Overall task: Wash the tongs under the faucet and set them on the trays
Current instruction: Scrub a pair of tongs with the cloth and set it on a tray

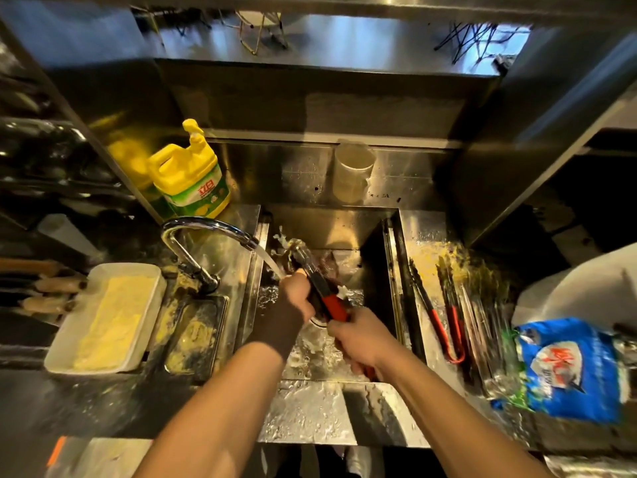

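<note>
Red-handled metal tongs (320, 288) are held over the steel sink (344, 229), their tips pointing up and away into the water. My left hand (296, 298) grips their middle, right under the stream from the curved chrome faucet (206, 229). Near the handle end, my right hand (358, 339) is closed around them. Water splashes off the tips. Other tongs with red handles (437, 315) lie on the wet metal tray (427, 250) to the right of the sink.
A yellow detergent jug (193, 177) stands behind the faucet. A white tub of yellow stuff (107, 315) sits at left beside a small inset pan (196, 332). A blue bag (565, 367) lies at the right. A clear cup (351, 170) stands behind the sink.
</note>
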The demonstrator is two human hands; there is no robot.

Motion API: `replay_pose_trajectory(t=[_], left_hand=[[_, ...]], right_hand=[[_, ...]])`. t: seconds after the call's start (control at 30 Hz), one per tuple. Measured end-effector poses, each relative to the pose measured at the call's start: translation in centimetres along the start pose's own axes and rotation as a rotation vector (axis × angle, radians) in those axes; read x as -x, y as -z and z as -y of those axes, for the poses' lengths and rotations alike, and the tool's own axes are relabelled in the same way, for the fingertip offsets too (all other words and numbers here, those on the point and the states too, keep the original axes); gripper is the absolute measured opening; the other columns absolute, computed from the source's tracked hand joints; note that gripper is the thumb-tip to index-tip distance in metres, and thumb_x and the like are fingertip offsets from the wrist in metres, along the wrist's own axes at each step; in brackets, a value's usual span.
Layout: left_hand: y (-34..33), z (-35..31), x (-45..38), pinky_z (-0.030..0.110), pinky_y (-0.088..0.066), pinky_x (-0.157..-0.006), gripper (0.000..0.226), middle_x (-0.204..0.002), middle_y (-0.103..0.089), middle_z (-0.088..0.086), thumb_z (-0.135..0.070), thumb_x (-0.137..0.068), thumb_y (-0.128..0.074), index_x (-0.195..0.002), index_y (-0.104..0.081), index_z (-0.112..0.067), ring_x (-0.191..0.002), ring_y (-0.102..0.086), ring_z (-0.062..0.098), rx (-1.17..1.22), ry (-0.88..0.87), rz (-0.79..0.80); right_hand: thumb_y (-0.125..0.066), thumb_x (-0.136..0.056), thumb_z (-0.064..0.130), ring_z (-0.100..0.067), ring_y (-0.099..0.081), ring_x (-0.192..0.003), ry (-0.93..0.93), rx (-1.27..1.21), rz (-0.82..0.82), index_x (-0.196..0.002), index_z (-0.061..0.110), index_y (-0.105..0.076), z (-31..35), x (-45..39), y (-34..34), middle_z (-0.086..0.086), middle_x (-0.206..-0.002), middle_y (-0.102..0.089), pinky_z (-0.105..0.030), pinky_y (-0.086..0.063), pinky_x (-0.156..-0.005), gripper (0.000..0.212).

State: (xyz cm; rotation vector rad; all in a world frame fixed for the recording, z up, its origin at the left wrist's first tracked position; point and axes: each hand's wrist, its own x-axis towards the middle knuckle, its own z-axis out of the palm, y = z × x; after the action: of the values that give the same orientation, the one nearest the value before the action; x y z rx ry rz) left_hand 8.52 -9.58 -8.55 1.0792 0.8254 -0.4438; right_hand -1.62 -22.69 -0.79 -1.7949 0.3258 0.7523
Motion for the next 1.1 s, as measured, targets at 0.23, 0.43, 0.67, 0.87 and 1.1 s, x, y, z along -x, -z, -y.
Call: replay_pose_trajectory(t=[0.23, 0.43, 0.67, 0.87, 1.1], left_hand=[[2.6, -0.9, -0.9, 0.045, -0.056, -0.080, 0.031, -0.091, -0.066, 0.009, -0.035, -0.105, -0.038, -0.105, -0.061, -0.013, -0.087, -0.066, 0.027, 0.244, -0.069, 0.034], [5.1, 0.3, 0.5, 0.042, -0.059, -0.079, 0.029, -0.084, -0.072, 0.004, -0.032, -0.098, -0.040, -0.105, -0.064, -0.020, -0.074, -0.072, 0.023, 0.477, -0.178, 0.294], [5.8, 1.1, 1.0, 0.048, -0.038, -0.112, 0.048, -0.116, -0.067, 0.009, -0.045, -0.087, -0.052, -0.118, -0.069, -0.014, -0.116, -0.061, 0.028, 0.486, -0.149, 0.459], [5.3, 0.5, 1.8, 0.037, -0.054, -0.090, 0.050, -0.105, -0.078, -0.001, -0.043, -0.093, -0.046, -0.132, -0.055, -0.014, -0.100, -0.073, 0.015, 0.394, -0.088, 0.364], [5.2, 0.1, 1.8, 0.038, -0.041, -0.097, 0.044, -0.095, -0.080, 0.007, -0.048, -0.102, -0.037, -0.122, -0.061, -0.017, -0.113, -0.067, 0.025, 0.444, -0.012, 0.267]], right_hand=[[-0.054, -0.087, 0.047, -0.009, -0.043, -0.040, -0.065, -0.027, 0.135, -0.090, 0.012, -0.059, -0.4, 2.3, 3.0, 0.004, -0.059, -0.054, -0.021, -0.037, -0.037, 0.035], [-0.069, -0.087, 0.012, -0.025, -0.065, -0.056, -0.031, -0.261, -0.029, -0.112, 0.010, -0.048, -0.8, 2.0, 4.6, -0.018, -0.087, -0.064, -0.034, -0.054, -0.050, 0.033], [-0.073, -0.084, 0.037, -0.020, -0.066, -0.081, 0.125, 0.352, -0.215, -0.112, 0.026, -0.043, -1.3, -0.7, 3.8, 0.006, -0.094, -0.065, -0.038, -0.054, -0.073, 0.043], [-0.067, -0.084, 0.018, -0.023, -0.065, -0.070, 0.184, 0.534, -0.254, -0.090, 0.027, -0.058, -1.9, -1.8, 2.5, 0.001, -0.076, -0.062, -0.028, -0.046, -0.057, 0.015], [-0.071, -0.086, 0.021, -0.015, -0.056, -0.076, 0.260, 0.611, -0.331, -0.111, 0.017, -0.063, -3.0, -2.0, 2.1, 0.008, -0.086, -0.046, -0.028, -0.045, -0.069, 0.026]])
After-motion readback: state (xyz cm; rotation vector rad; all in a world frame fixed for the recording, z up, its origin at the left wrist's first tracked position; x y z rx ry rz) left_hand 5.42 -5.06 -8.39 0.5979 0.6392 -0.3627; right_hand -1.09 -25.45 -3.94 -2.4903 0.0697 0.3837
